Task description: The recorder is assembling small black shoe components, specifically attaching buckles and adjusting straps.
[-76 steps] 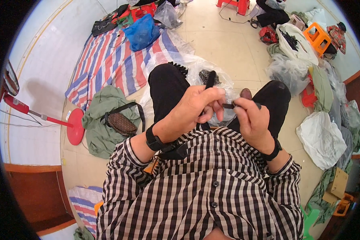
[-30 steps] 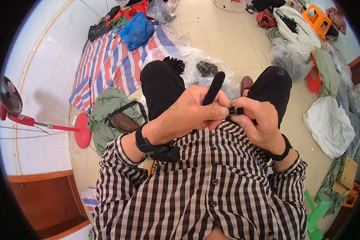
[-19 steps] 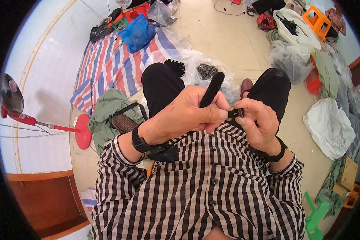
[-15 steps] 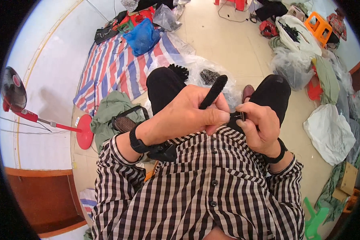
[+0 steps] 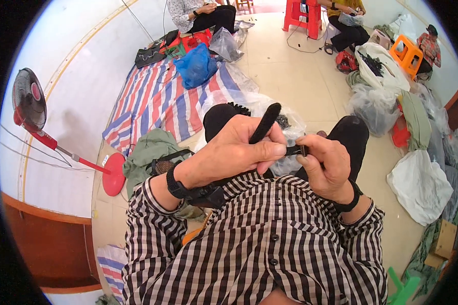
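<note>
At frame centre, the left hand [image 5: 237, 148] grips a black strap [image 5: 265, 123] (one end protrudes upward). Right of centre, the right hand [image 5: 328, 163] pinches a small dark buckle [image 5: 304, 150].

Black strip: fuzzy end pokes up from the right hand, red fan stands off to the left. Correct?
Wrong hand: in the head view, the fuzzy end of the black strip pokes up from the left hand. The red fan does stand off to the left.
</note>
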Tool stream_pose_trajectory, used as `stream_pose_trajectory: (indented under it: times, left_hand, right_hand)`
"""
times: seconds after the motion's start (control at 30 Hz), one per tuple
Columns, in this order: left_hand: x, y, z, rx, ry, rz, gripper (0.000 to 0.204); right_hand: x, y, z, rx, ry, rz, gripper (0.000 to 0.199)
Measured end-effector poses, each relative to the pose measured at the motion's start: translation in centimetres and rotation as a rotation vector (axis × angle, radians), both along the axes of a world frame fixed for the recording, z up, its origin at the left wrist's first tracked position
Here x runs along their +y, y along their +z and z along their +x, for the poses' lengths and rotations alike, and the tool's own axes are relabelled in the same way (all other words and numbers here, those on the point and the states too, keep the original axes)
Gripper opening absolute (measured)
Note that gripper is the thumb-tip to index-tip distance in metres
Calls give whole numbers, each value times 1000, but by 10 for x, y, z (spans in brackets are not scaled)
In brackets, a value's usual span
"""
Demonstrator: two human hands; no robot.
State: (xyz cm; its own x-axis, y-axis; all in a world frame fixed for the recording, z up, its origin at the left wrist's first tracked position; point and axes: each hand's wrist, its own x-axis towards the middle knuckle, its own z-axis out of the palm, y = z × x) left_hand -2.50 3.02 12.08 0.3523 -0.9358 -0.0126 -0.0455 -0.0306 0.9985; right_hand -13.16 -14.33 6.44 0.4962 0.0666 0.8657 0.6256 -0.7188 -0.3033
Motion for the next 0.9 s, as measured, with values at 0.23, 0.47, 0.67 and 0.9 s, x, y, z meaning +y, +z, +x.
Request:
stream_pose_trajectory:
  times: [0.23,0.47,0.67,0.9]
  left_hand:
    - [7,-6,3,31,-4,-37,18]
    - [11,-7,3,123,44,-45,15]
    - [17,-4,-2,-49,53,-96,16]
    - [26,1,-5,-235,65,-146,14]
  right_hand:
    - [7,-2,4,82,75,117,22]
    - [15,-12,8,252,209,451,19]
    - [15,7,7,-96,-56,-67,33]
    - [19,10,12,-158,25,-74,35]
